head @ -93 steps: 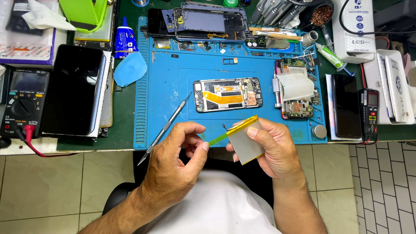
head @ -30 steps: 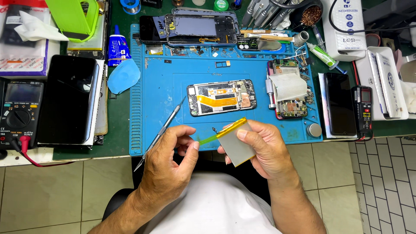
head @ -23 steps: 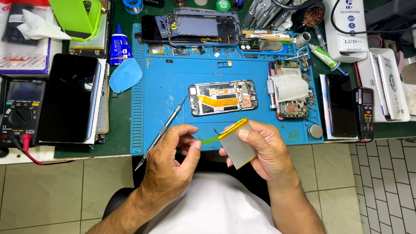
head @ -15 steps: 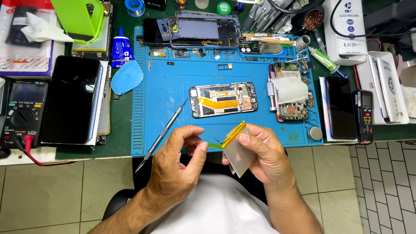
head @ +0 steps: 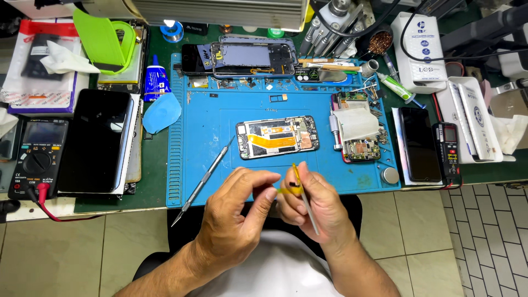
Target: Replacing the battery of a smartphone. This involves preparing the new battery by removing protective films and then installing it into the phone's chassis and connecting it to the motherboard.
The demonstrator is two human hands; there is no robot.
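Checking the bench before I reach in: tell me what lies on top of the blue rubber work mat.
On the blue rubber work mat lie an opened phone frame with an orange flex cable, a metal spudger and a circuit board under white paper. What the paper covers is hidden.

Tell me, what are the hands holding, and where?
The right hand holds a thin flat battery edge-on by its sides; the left hand pinches its yellow-green tab.
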